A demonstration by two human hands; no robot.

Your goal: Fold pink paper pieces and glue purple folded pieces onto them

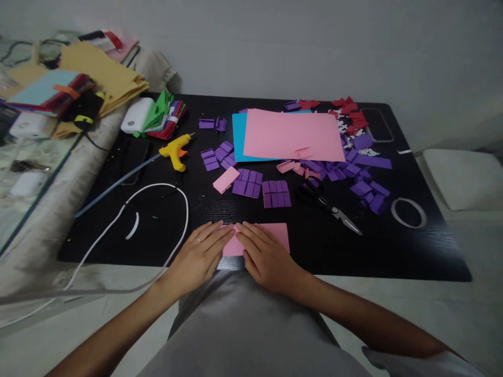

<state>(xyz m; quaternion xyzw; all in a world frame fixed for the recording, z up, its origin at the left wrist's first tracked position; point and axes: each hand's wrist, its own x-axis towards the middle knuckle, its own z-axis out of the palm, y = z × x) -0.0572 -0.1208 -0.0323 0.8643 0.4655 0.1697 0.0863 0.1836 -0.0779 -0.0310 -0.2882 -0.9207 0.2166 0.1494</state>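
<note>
A strip of pink paper (278, 236) lies flat at the front edge of the black table, beneath both hands. My left hand (202, 255) rests on its left end, fingers stretched out, a ring on one finger. Beside it, my right hand (267, 256) lies flat on the middle of the strip, fingertips close to the left ones. The parts of the paper under the hands are hidden. Just beyond are two purple folded-paper panels (276, 194) and a small folded pink piece (226, 180). Black-handled scissors (335, 210) lie to the right.
Large pink sheets (293, 133) rest on a blue sheet (238, 136) at the back. Purple folded pieces (369, 191) and red scraps (356, 116) are heaped at right, near a tape roll (408, 212). At left lie a yellow glue gun (175, 152) and a white cable (184, 201).
</note>
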